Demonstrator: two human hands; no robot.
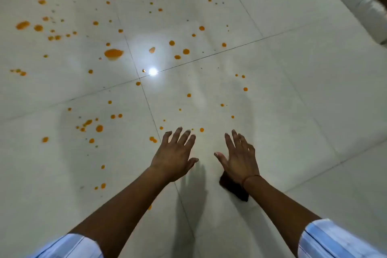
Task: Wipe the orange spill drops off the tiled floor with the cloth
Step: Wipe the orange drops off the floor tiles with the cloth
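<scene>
Both hands splayed wide, empty: left hand (174, 156), right hand (239, 158). Dark cloth (233, 188) under right wrist, long axis running near-right to far-left. Orange drops (113, 53) dot tiled floor (293, 90).

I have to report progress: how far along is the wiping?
Nothing looks wiped: orange drops dot the floor, thickest on the left, with no smears showing. In hand: nothing. Both the left hand and right hand are open, and the dark cloth lies beneath the right wrist, ungripped. Left: grasping the cloth and wiping every drop.
</scene>
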